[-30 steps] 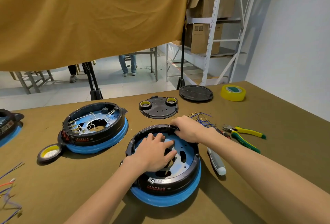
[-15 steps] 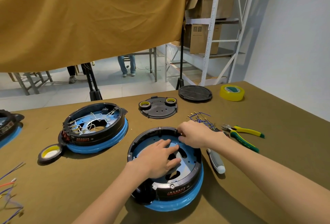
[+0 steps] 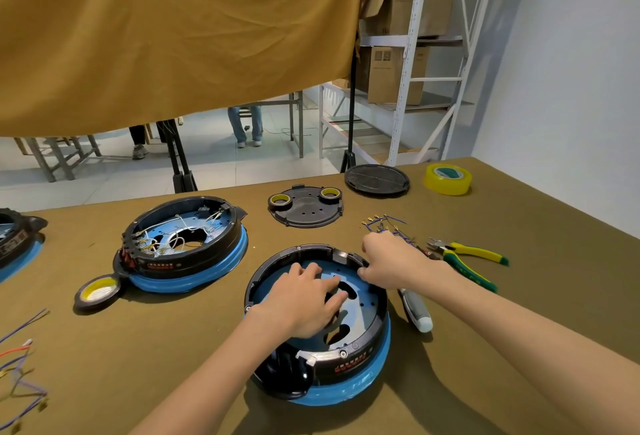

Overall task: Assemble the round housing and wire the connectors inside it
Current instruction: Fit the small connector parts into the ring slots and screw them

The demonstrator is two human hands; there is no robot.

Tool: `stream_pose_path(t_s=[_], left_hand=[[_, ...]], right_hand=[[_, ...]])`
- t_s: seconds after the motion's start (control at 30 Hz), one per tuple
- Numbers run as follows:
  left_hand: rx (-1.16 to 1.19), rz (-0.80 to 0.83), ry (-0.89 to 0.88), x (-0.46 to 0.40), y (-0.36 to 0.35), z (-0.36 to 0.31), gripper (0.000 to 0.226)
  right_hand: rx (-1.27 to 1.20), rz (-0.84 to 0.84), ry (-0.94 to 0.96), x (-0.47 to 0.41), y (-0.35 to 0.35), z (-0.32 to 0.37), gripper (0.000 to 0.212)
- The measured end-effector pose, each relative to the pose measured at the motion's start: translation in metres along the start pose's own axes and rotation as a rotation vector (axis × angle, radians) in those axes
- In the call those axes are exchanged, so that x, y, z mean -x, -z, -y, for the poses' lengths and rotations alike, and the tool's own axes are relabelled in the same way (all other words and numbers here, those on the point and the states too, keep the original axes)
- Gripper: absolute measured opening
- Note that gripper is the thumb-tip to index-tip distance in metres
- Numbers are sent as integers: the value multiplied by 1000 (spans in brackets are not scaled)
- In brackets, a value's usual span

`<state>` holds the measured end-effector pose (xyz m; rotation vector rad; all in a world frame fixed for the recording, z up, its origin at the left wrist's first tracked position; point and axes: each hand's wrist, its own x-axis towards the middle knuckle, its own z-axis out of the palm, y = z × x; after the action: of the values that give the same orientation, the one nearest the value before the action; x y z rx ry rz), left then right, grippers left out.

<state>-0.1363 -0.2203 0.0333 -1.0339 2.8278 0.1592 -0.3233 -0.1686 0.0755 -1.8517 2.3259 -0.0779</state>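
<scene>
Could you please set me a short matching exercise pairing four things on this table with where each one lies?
Things:
1. yellow tape roll
2. pliers
3. wired housing
4. left hand

Places:
A. inside the near housing
B. far right of the table
C. left of the near housing
D. right of the right hand

Pairs: 1-B, 2-D, 3-C, 4-A

Bare forearms — no sleeves, no gloves

A mustard cloth [image 3: 173,36] hangs across the room above a pale tiled floor [image 3: 214,164]. A white metal shelf rack [image 3: 408,53] holds cardboard boxes [image 3: 394,74] beside a white wall [image 3: 571,70].
</scene>
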Motion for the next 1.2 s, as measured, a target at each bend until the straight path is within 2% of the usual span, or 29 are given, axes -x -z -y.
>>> stream_pose_path(t_s=[0.03, 0.1, 0.17, 0.27, 0.33, 0.5, 0.6, 0.67, 0.8, 0.87, 1.0, 1.2], left_hand=[[1, 2, -1, -1, 2, -1, 58], [-16, -17, -33, 1, 1, -6, 58], [20, -33, -103, 4, -3, -14, 59], [116, 9, -204, 6, -8, -23, 59], [95, 14, -218, 5, -8, -25, 58], [52, 9, -191, 7, -8, -22, 60], [36, 11, -163, 5, -8, -23, 63], [-3, 7, -123, 4, -9, -23, 65], [-82, -45, -62, 0, -12, -18, 70], [-87, -48, -52, -3, -12, -16, 71], [-71, -49, -21, -4, -9, -17, 71], [-66, -56, -31, 10, -4, -18, 65]], right_hand=[[-8, 54, -18, 2, 0, -1, 16], [-20, 82, 18, 3, 2, -4, 27], [-31, 63, 60, 3, 7, -2, 29], [-157, 32, 121, 1, 11, 7, 18], [-230, 21, 127, 1, 9, 10, 23], [-63, 38, 47, 1, -4, 6, 15], [-13, 86, 74, -3, 5, 10, 19], [-19, 91, 106, -5, 9, 15, 16], [-146, -10, 156, -1, 4, 20, 20], [-187, -32, 94, 6, -3, 17, 24], [-82, 12, -30, 18, -11, 6, 18], [-282, 52, 191, 15, 7, 1, 26]])
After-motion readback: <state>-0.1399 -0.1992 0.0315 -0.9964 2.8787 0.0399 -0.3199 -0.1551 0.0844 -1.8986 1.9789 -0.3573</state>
